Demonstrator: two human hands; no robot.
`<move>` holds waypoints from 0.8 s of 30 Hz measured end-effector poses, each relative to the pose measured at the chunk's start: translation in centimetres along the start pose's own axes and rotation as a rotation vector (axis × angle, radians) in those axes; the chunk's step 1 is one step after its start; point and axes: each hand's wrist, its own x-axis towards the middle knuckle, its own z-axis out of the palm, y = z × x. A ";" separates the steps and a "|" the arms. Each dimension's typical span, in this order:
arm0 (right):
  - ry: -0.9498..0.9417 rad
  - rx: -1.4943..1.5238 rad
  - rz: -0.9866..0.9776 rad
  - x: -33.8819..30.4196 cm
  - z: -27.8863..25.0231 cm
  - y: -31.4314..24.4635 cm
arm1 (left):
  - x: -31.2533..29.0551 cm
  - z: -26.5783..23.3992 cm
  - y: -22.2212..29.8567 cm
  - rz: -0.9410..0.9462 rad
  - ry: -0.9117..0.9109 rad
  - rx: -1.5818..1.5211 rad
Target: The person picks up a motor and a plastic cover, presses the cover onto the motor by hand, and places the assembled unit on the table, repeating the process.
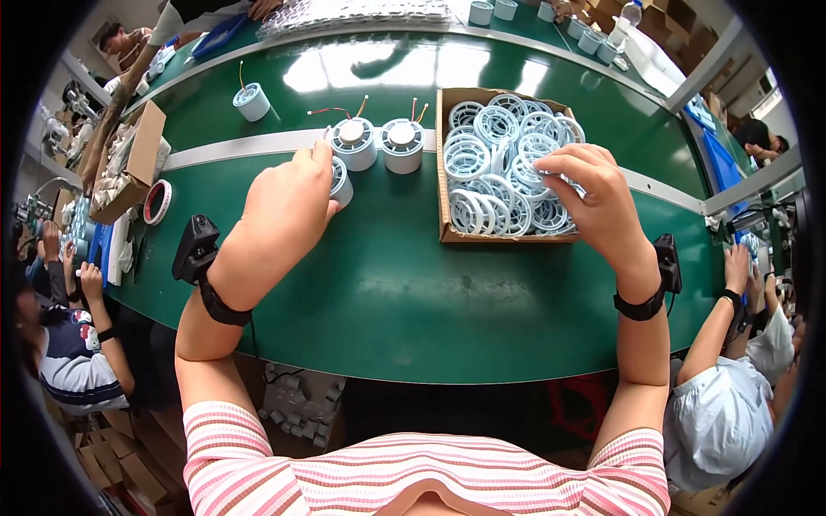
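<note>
My left hand (288, 198) is closed round a small light-blue cylindrical housing (342, 184) on the green bench, hiding much of it. Just behind stand two similar light-blue cylinders, one at the left (354, 148) and one at the right (403, 148), both upright, with a white round hub on top and thin wires sticking up. Over the cardboard box (441, 181) at the right, my right hand (594, 193) has thumb and fingers bent in a pinch at the edge of a light-blue plastic ring (535, 153). Many like rings fill the box in a loose heap.
Another wired cylinder (251, 102) stands farther back at the left. A roll of tape (157, 202) leans near a carton of white parts (129, 163) at the left edge. A pale strip (232, 149) crosses the bench. People work on both sides.
</note>
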 end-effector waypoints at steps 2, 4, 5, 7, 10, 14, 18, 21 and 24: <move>0.072 0.005 0.010 -0.7 -0.9 -1.5 | -0.1 -0.4 0.2 -0.039 -0.184 -0.104; 0.211 0.031 0.027 -1.8 -1.6 -3.8 | -1.0 -1.3 1.5 -0.005 -0.244 -0.070; 0.163 0.067 -0.007 -2.6 -2.2 -5.3 | -1.7 -2.1 2.1 0.003 -0.282 -0.049; 0.105 0.101 -0.020 -4.8 -2.2 -7.6 | -2.6 -3.8 3.9 0.081 -0.300 -0.097; -0.180 0.210 -0.025 -7.9 -0.5 -8.7 | -3.1 -5.3 6.3 0.203 -0.330 -0.197; -0.275 0.150 0.004 -10.5 1.5 -8.5 | -3.1 -6.1 6.8 0.313 -0.298 -0.361; -0.051 0.251 0.303 -10.8 1.7 -9.4 | -2.2 -5.2 5.9 0.472 -0.222 -0.552; -0.061 0.246 0.239 -10.5 3.5 -9.6 | -1.5 -3.9 5.9 0.587 -0.303 -0.637; -0.076 0.177 0.196 -10.7 3.3 -9.7 | -1.3 -3.1 6.1 0.563 -0.345 -0.678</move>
